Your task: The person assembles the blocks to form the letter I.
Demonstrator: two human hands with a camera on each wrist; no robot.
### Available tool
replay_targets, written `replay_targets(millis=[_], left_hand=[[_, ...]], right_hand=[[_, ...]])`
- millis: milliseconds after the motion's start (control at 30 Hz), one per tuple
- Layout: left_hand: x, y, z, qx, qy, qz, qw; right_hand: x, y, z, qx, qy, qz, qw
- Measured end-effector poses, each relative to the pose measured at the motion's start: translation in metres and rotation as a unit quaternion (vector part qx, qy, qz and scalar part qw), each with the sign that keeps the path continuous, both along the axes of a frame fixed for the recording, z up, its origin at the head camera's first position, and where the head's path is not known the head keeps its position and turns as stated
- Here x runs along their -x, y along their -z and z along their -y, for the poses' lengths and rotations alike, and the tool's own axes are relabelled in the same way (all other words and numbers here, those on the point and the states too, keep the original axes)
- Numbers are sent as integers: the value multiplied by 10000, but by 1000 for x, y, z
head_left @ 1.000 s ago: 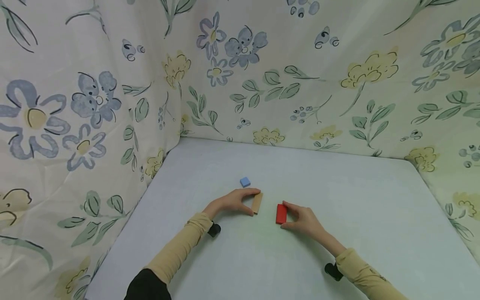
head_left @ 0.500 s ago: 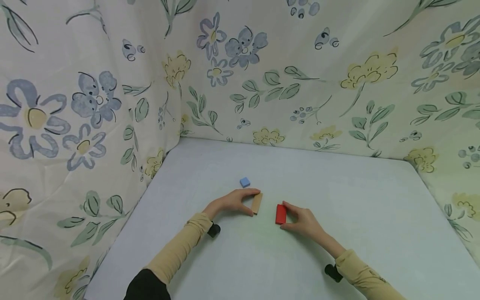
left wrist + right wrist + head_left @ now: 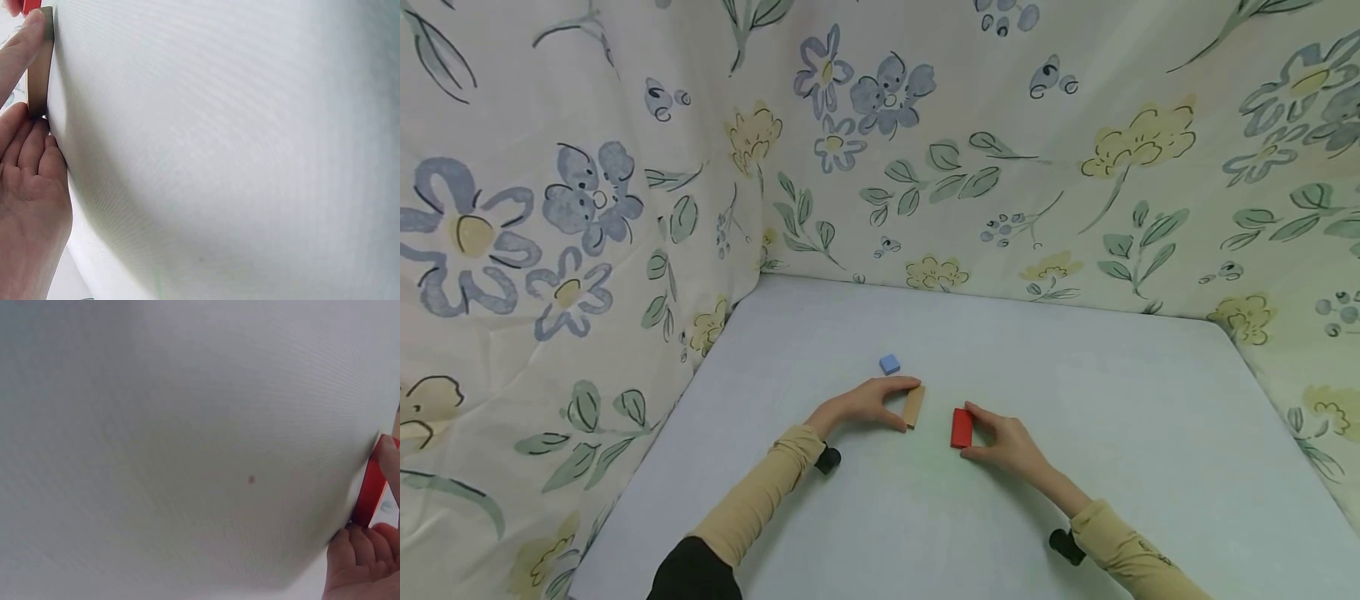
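In the head view, my left hand (image 3: 872, 402) pinches a flat tan wooden block (image 3: 913, 407) by its far and near ends, between fingers and thumb. The left wrist view shows this wooden block (image 3: 39, 78) standing against the white surface, thumb at one end, fingers at the other. To its right, my right hand (image 3: 1006, 440) grips a red rectangular block (image 3: 962, 428) the same way, by its two short ends. Both blocks are on the table, with a gap between them. In the right wrist view the red block (image 3: 372, 487) is partly covered by the thumb.
A small blue block (image 3: 890, 364) lies on the white table (image 3: 1075, 375) just beyond my left hand. Floral curtain (image 3: 955, 142) hangs behind the table and along its left and right sides. A small black device (image 3: 828, 459) is worn on the left wrist, another black device (image 3: 1067, 546) on the right.
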State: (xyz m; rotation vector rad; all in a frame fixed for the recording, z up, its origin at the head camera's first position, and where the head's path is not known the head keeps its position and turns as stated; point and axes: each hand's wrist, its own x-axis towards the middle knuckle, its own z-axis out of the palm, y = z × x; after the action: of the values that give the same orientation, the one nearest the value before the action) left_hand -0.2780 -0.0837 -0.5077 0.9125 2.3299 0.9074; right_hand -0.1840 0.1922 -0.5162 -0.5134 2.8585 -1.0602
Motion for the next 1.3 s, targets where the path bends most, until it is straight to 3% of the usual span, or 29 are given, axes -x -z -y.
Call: replay_targets(millis=[767,933,1100,1300], left_hand=[[-1,2,1,-58,15,-46,10000],[-1,3,2,-72,54,-48,9999],[-1,3,2,-21,12,-51,10000],[0,2,1,24,26,-55,10000]], right_hand=[[-2,3,0,308,-18,63,9995],[-5,-3,-3,850,92,203,9961],[-7,-11,-5,1687,184,425,9846],[-11,-13,-4,1752,226,642,9822]])
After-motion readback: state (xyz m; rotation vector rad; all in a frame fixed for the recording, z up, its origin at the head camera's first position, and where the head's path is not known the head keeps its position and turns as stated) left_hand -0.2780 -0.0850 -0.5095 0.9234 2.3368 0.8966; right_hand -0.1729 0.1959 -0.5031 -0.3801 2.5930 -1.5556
